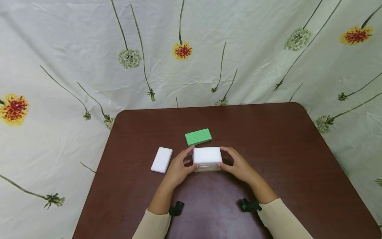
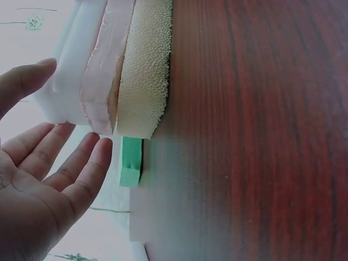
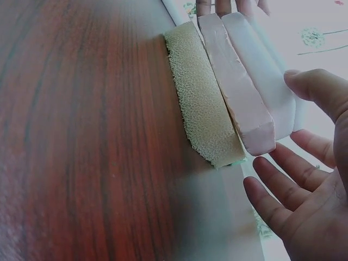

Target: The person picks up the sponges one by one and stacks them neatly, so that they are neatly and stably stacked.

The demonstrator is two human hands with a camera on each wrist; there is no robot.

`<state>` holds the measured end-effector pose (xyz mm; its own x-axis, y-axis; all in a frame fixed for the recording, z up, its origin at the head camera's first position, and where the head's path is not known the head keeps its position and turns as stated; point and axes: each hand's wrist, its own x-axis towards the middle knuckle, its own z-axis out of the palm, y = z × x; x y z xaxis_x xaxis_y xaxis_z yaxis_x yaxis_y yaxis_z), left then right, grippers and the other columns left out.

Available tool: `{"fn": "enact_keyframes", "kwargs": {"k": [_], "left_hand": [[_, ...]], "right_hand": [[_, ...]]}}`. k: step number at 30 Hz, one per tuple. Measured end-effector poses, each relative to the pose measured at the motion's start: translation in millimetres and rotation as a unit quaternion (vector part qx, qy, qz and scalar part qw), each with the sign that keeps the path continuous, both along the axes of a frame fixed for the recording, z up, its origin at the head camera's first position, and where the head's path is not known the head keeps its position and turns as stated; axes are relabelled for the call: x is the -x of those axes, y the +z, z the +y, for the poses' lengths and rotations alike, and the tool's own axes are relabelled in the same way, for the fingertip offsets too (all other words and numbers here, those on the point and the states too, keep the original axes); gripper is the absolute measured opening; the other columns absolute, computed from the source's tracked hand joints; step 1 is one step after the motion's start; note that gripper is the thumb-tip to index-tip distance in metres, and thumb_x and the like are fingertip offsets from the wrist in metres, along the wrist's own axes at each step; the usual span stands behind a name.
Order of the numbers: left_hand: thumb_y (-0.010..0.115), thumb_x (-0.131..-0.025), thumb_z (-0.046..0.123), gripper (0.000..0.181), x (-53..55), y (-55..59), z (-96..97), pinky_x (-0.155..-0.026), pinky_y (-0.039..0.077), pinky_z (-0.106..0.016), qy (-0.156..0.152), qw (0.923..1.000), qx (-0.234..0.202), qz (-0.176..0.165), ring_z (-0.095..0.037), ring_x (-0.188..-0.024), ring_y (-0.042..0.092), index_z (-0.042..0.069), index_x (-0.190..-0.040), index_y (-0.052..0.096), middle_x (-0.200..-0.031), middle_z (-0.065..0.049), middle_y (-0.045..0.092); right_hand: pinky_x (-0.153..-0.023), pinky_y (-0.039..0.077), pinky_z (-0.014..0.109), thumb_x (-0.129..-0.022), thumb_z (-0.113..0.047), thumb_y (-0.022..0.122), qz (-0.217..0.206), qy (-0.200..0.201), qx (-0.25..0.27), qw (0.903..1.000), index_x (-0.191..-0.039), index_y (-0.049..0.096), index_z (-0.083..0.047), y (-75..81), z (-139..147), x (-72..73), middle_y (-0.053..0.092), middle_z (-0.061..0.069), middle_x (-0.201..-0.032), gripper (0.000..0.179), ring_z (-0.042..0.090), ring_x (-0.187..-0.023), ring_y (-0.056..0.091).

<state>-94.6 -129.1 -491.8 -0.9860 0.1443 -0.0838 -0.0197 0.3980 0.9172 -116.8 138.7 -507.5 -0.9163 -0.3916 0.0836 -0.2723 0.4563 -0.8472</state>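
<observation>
A stack of blocks stands mid-table between my two hands. At the bottom is a porous beige sponge [image 2: 145, 65], with a pale pink block [image 3: 236, 87] above it and white sponge [image 1: 207, 154] on top. A seam in the white part suggests two layers. My left hand [image 1: 178, 168] holds the white sponge's left end, thumb at the near side and fingers behind. My right hand [image 1: 241, 167] grips the right end in the same way. Lower fingertips lie near the pink block's ends; whether they press it I cannot tell.
Behind the stack lies a green sponge block [image 1: 198, 136]. A separate white block [image 1: 161, 160] lies flat to the left of my left hand. The dark brown table [image 1: 283, 149] ends at a flower-print cloth [image 1: 253, 30] at the back.
</observation>
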Motion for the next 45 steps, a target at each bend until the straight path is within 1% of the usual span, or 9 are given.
{"fn": "enact_keyframes", "kwargs": {"k": [4, 9, 15, 20, 24, 27, 31, 38, 45], "left_hand": [[0.082, -0.084, 0.011, 0.073, -0.7, 0.1, -0.5, -0.104, 0.052, -0.043, 0.000, 1.0000, 0.004, 0.004, -0.026, -0.133, 0.056, 0.017, -0.150, 0.050, -0.141, -0.010, 0.059], [0.082, -0.083, 0.011, 0.071, -0.9, 0.0, -0.4, -0.102, 0.053, -0.044, 0.002, 0.9999, 0.010, 0.006, -0.028, -0.129, 0.059, 0.015, -0.148, 0.052, -0.139, -0.010, 0.060], [0.082, -0.083, 0.011, 0.070, -1.1, -0.6, 0.0, -0.102, 0.053, -0.044, 0.009, 0.9999, 0.012, 0.001, -0.029, -0.126, 0.061, 0.016, -0.147, 0.054, -0.136, -0.011, 0.061], [0.082, -0.084, 0.013, 0.069, -1.0, -1.0, -0.1, -0.101, 0.053, -0.044, 0.011, 0.9999, 0.013, 0.001, -0.029, -0.124, 0.063, 0.016, -0.146, 0.054, -0.136, -0.011, 0.061], [0.082, -0.084, 0.017, 0.070, -1.0, -0.9, -0.5, -0.103, 0.052, -0.045, 0.007, 0.9999, 0.014, -0.002, -0.028, -0.128, 0.060, 0.016, -0.148, 0.053, -0.140, -0.011, 0.060], [0.082, -0.086, 0.024, 0.071, -1.2, -0.2, -0.6, -0.106, 0.050, -0.046, 0.004, 0.9999, 0.011, -0.012, -0.027, -0.134, 0.056, 0.018, -0.149, 0.051, -0.144, -0.009, 0.058], [0.081, -0.087, 0.030, 0.070, -1.6, 0.5, -0.7, -0.108, 0.049, -0.047, 0.005, 0.9997, 0.008, -0.022, -0.026, -0.137, 0.054, 0.020, -0.150, 0.051, -0.146, -0.008, 0.058], [0.081, -0.087, 0.032, 0.069, -1.8, -2.0, -1.2, -0.106, 0.050, -0.045, 0.012, 0.9994, 0.008, -0.030, -0.026, -0.133, 0.057, 0.020, -0.148, 0.052, -0.143, -0.008, 0.059], [0.081, -0.086, 0.032, 0.071, -3.2, -1.3, -3.1, -0.107, 0.049, -0.046, 0.014, 0.9995, -0.002, -0.029, -0.025, -0.136, 0.055, 0.020, -0.149, 0.051, -0.145, -0.008, 0.058]], "right_hand": [[-0.107, 0.047, 0.054, -0.088, -0.020, 0.080, 0.002, 0.004, -0.001, 1.0000, -0.146, 0.050, -0.010, -0.2, 0.8, 0.6, 0.056, 0.013, -0.142, 0.066, 0.034, -0.131, 0.055], [-0.107, 0.046, 0.056, -0.088, -0.019, 0.080, -0.004, 0.016, 0.019, 0.9997, -0.151, 0.046, -0.012, 0.7, 1.1, 0.2, 0.053, 0.013, -0.144, 0.072, 0.038, -0.131, 0.054], [-0.105, 0.047, 0.056, -0.090, -0.020, 0.078, 0.010, 0.018, 0.027, 0.9994, -0.149, 0.047, -0.010, -1.7, 0.6, 1.2, 0.055, 0.014, -0.142, 0.067, 0.038, -0.128, 0.056], [-0.105, 0.048, 0.054, -0.090, -0.020, 0.078, 0.011, 0.013, 0.020, 0.9997, -0.148, 0.049, -0.015, -1.2, 0.8, 0.8, 0.056, 0.012, -0.140, 0.066, 0.035, -0.127, 0.057], [-0.103, 0.050, 0.053, -0.090, -0.021, 0.079, 0.014, 0.013, 0.020, 0.9996, -0.147, 0.050, -0.017, -1.8, 1.0, 0.7, 0.057, 0.011, -0.139, 0.065, 0.034, -0.125, 0.059], [-0.103, 0.050, 0.054, -0.090, -0.021, 0.079, 0.015, 0.013, 0.023, 0.9995, -0.147, 0.050, -0.017, -2.0, 1.0, 0.8, 0.057, 0.011, -0.139, 0.064, 0.035, -0.125, 0.059], [-0.103, 0.050, 0.054, -0.090, -0.022, 0.079, 0.014, 0.011, 0.024, 0.9996, -0.146, 0.051, -0.019, -1.7, 0.6, 1.0, 0.057, 0.011, -0.139, 0.063, 0.034, -0.125, 0.059], [-0.103, 0.050, 0.053, -0.090, -0.023, 0.078, 0.017, 0.011, 0.020, 0.9996, -0.146, 0.052, -0.019, -3.5, -0.1, 2.0, 0.058, 0.010, -0.137, 0.062, 0.033, -0.124, 0.060], [-0.103, 0.050, 0.053, -0.089, -0.022, 0.079, 0.016, 0.013, 0.022, 0.9995, -0.146, 0.052, -0.018, -1.7, -1.0, 1.6, 0.058, 0.011, -0.138, 0.063, 0.034, -0.125, 0.059]]}}
